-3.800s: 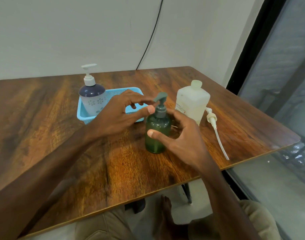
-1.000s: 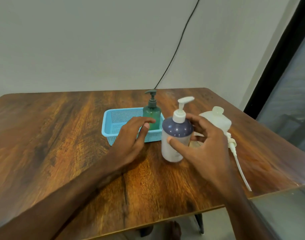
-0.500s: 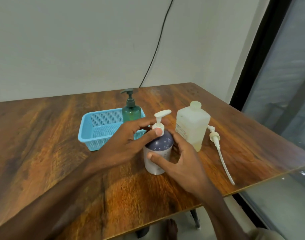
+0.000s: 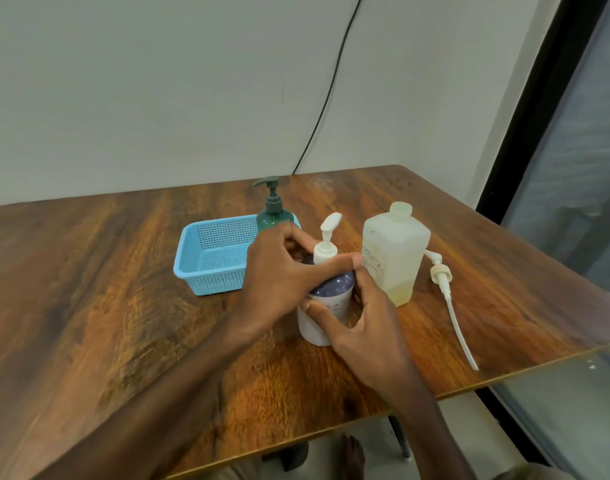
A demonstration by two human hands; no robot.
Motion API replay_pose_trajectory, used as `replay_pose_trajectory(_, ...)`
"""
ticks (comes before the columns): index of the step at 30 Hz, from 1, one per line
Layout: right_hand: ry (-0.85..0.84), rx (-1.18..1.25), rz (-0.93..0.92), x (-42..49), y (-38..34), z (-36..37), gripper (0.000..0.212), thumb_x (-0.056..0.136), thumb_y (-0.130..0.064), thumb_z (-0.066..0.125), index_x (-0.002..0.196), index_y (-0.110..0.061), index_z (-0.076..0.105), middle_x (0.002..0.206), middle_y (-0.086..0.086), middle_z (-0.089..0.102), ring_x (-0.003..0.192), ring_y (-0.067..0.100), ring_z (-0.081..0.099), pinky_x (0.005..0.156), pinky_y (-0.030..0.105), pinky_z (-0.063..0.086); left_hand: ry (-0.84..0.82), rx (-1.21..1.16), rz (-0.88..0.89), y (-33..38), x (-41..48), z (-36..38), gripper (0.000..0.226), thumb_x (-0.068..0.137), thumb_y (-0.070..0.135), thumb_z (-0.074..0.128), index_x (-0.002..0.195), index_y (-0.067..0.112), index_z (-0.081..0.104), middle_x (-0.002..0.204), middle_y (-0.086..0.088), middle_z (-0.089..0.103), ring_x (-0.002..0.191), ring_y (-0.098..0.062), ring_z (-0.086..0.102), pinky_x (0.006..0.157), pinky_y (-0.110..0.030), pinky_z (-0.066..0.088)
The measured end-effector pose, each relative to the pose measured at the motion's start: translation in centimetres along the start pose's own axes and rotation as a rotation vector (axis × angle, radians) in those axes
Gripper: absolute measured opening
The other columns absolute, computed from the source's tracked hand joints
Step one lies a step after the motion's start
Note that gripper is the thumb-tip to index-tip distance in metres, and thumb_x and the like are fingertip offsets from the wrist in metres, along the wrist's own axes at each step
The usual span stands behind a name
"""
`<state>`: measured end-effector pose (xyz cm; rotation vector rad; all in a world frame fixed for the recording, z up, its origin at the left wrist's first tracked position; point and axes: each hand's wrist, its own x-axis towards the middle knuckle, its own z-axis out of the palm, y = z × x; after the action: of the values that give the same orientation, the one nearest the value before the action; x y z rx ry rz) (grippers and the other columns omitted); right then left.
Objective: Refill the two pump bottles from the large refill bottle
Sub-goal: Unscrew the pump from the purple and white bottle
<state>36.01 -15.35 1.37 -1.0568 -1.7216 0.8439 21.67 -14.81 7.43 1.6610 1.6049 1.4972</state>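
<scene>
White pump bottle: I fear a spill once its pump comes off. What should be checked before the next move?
1. White pump bottle upright on table: ok.
2. Right hand grips its body: ok.
3. Left hand pinches pump collar: ok.
4. Refill bottle uncapped for pouring: not ok, cap on.
5. Green pump bottle aside in basket: ok.
6. White bottle's fill level: cannot tell.

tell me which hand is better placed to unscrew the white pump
The left hand, probably: its fingers curl round the pump, while the right hand grips the bottle below, steadying it.
</scene>
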Motion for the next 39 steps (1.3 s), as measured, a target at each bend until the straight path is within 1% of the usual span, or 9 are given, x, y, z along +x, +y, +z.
replay_pose_trajectory(4, -0.002, 0.003, -0.003, -0.1, 0.1, 0.1, 0.085, 0.079, -0.059, 0.073, 0.151, -0.033, 0.035, 0.140, -0.020, 0.054, 0.127, -0.003, 0.052, 0.105, 0.027, 0.051, -0.102, 0.033, -0.122, 0.4, 1.4, 2.1, 0.044, 0.066, 0.057, 0.091, 0.073, 0.023, 0.063, 0.067, 0.010, 0.070, 0.065, -0.002, 0.068, 0.060, -0.026, 0.055)
replay_pose_trajectory(6, 0.000, 0.008, -0.007, -0.1, 0.0, 0.1, 0.082, 0.079, -0.059, 0.073, 0.149, -0.034, 0.037, 0.140, -0.020, 0.055, 0.128, 0.000, 0.053, 0.105, 0.033, 0.052, -0.156, -0.022, -0.174, 0.7, 1.8, 2.9, 0.032, 0.076, 0.051, 0.086, 0.073, 0.026, 0.067, 0.072, 0.010, 0.074, 0.072, -0.004, 0.072, 0.074, -0.033, 0.062)
replay_pose_trajectory(13, -0.016, 0.036, -0.031, -0.3, -0.3, -0.4, 0.065, 0.087, -0.021, 0.077, 0.140, -0.033, 0.041, 0.119, -0.043, 0.047, 0.110, -0.033, 0.043, 0.082, -0.006, 0.037, -0.168, -0.001, -0.023, 0.2, -0.6, 2.2, 0.021, 0.097, 0.042, 0.068, 0.101, 0.023, 0.075, 0.092, 0.007, 0.077, 0.088, -0.004, 0.072, 0.084, -0.036, 0.059)
replay_pose_trajectory(18, -0.003, 0.020, -0.041, -0.1, 0.2, -0.1, 0.062, 0.084, -0.043, 0.074, 0.138, -0.035, 0.044, 0.123, -0.033, 0.054, 0.116, -0.018, 0.051, 0.089, 0.001, 0.042, -0.159, -0.077, 0.123, -1.3, -3.4, -0.3, 0.031, 0.104, 0.030, 0.059, 0.132, 0.023, 0.068, 0.119, 0.013, 0.074, 0.111, -0.003, 0.068, 0.092, -0.029, 0.058)
replay_pose_trajectory(22, 0.009, 0.023, -0.043, -0.1, 0.1, 0.0, 0.075, 0.075, -0.064, 0.067, 0.140, -0.036, 0.044, 0.132, -0.027, 0.055, 0.122, -0.010, 0.051, 0.096, 0.010, 0.045, -0.047, -0.133, 0.046, -1.3, -3.0, -1.0, 0.023, 0.095, 0.030, 0.073, 0.117, 0.028, 0.075, 0.112, 0.017, 0.076, 0.108, 0.002, 0.069, 0.092, -0.028, 0.060)
replay_pose_trajectory(27, -0.008, 0.023, -0.037, -0.1, -0.1, -0.1, 0.068, 0.079, -0.057, 0.069, 0.138, -0.043, 0.040, 0.125, -0.039, 0.049, 0.118, -0.015, 0.051, 0.090, 0.005, 0.046, -0.069, -0.073, -0.025, -1.1, -1.4, -0.3, 0.035, 0.075, 0.050, 0.086, 0.104, 0.036, 0.071, 0.105, 0.021, 0.074, 0.102, 0.006, 0.068, 0.082, -0.017, 0.057)
replay_pose_trajectory(31, -0.012, 0.015, -0.045, -0.2, 0.2, -0.1, 0.075, 0.085, -0.044, 0.073, 0.150, -0.030, 0.038, 0.142, -0.022, 0.052, 0.129, -0.008, 0.049, 0.104, 0.013, 0.045, -0.143, -0.149, -0.032, -0.4, -0.5, 1.1, 0.032, 0.079, 0.042, 0.086, 0.104, 0.025, 0.074, 0.098, 0.014, 0.077, 0.094, 0.003, 0.072, 0.080, -0.015, 0.057)
replay_pose_trajectory(35, -0.026, 0.040, -0.050, -0.1, 0.1, -0.2, 0.077, 0.085, -0.040, 0.074, 0.152, -0.027, 0.037, 0.137, -0.026, 0.052, 0.120, -0.021, 0.047, 0.092, 0.000, 0.041, -0.190, -0.164, -0.018, -0.3, -0.2, 2.4, 0.020, 0.091, 0.039, 0.077, 0.099, 0.021, 0.078, 0.093, 0.006, 0.079, 0.090, -0.008, 0.076, 0.086, -0.041, 0.063)
replay_pose_trajectory(39, -0.034, 0.053, -0.051, -0.1, 0.0, -0.2, 0.077, 0.083, -0.045, 0.072, 0.150, -0.031, 0.037, 0.132, -0.034, 0.049, 0.120, -0.024, 0.044, 0.090, -0.002, 0.039, -0.204, -0.147, 0.044, -0.8, -1.1, 1.7, 0.024, 0.095, 0.039, 0.071, 0.110, 0.020, 0.075, 0.103, 0.006, 0.078, 0.100, -0.008, 0.073, 0.091, -0.043, 0.060)
